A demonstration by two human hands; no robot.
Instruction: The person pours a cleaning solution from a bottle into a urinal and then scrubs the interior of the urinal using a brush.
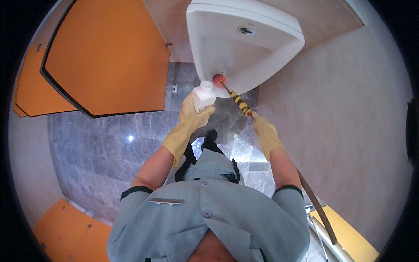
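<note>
In a yellow rubber glove, my left hand (193,114) grips a white plastic bottle (203,98) that bears some print. Whether its mouth is capped is hard to tell. The bottle stands just outside the front left rim of a white ceramic urinal (281,42). My right hand (265,131), gloved the same way, holds a brush with a red round head (219,79) and a yellow-and-black wrapped handle (240,103). That head rests low in the urinal's bowl, close to the drain. Behind my right forearm a brown rod (317,206) continues roughly in line with the handle.
An orange partition panel (114,59) with a black edge juts out left of the urinal. The wall (337,108) is close on my right. Grey tiles (114,147) on the floor reflect light. Behind me are an orange panel (68,232) and a yellow panel (350,232).
</note>
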